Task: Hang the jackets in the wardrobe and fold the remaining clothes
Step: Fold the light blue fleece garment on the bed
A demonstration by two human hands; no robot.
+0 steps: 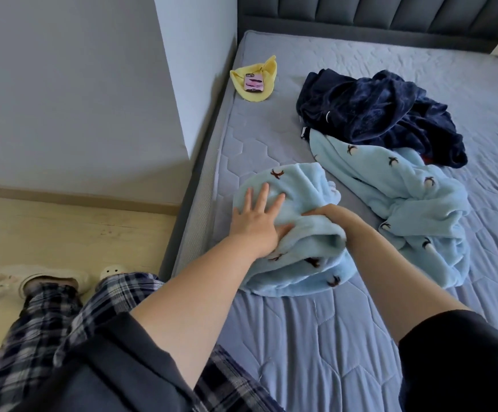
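Note:
A light blue fleece garment (295,257) with small dark bird marks lies partly folded near the left edge of the mattress (316,337). My left hand (256,218) presses flat on it with fingers spread. My right hand (328,214) is tucked into a fold of the same garment; its fingers are hidden in the cloth. A second light blue fleece piece (405,200) with the same marks lies crumpled to the right. Behind that sits a rumpled dark navy fleece garment (381,114).
A yellow cloth (267,89) with a pink phone (254,82) on it lies at the mattress's far left corner. A grey padded headboard (390,16) runs along the back. A white wall corner (176,84) and pale wood floor (63,233) are to the left.

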